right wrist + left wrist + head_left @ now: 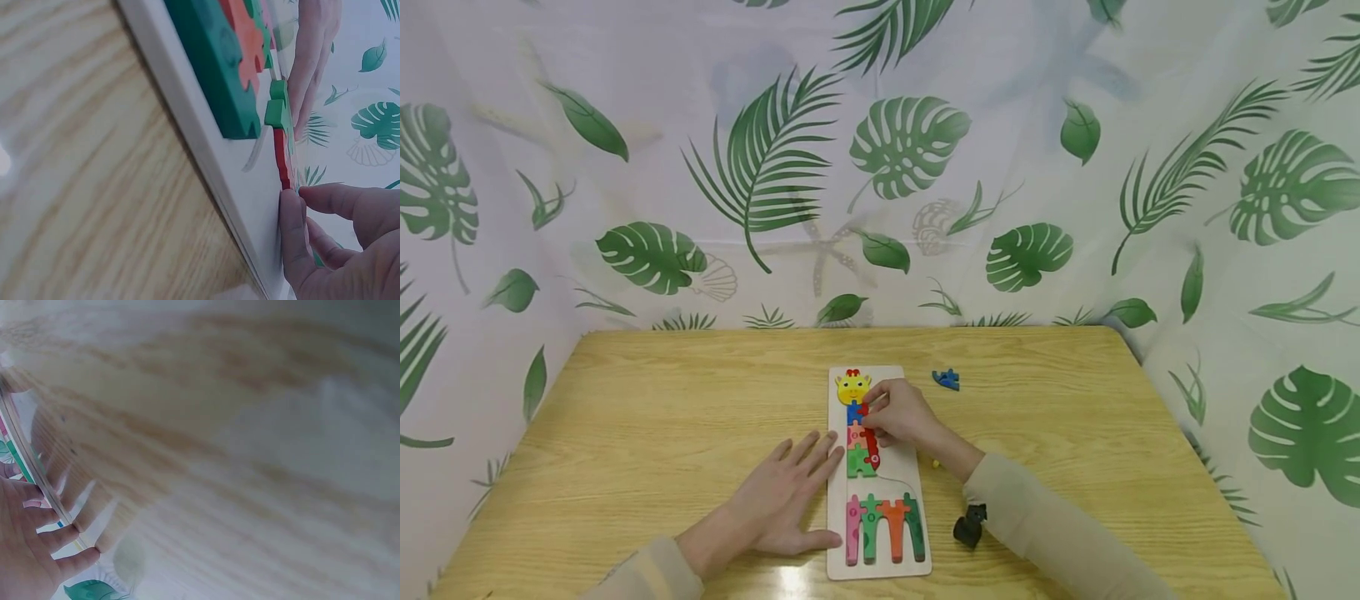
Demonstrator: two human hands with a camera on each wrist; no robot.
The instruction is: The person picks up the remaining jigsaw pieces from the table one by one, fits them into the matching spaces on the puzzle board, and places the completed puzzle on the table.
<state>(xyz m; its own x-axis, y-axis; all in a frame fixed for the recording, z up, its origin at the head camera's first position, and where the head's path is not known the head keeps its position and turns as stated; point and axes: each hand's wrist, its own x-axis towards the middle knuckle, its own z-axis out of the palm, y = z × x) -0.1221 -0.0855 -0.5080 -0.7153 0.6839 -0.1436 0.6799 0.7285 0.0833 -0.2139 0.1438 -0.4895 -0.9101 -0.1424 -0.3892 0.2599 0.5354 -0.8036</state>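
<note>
A white giraffe puzzle board [880, 571] lies on the table. At its top sits a yellow giraffe head piece [853, 388], with blue [854, 413], salmon and green [860, 462] neck pieces below. Leg pieces in pink, green, orange [896, 529] and dark green fill the bottom. My right hand [908, 412] pinches a red puzzle piece [872, 446] along the neck's right side; its fingertips partly cover the piece. In the right wrist view, thumb and finger meet at the red piece's end [283, 162]. My left hand [790, 496] rests spread at the board's left edge, fingertips touching it.
A loose blue puzzle piece [947, 379] lies right of the board's top. Something small and yellow [936, 463] shows partly under the right forearm. A black object [970, 527] sits by the right cuff. A leaf-patterned curtain [925, 250] stands behind the wooden table [700, 375].
</note>
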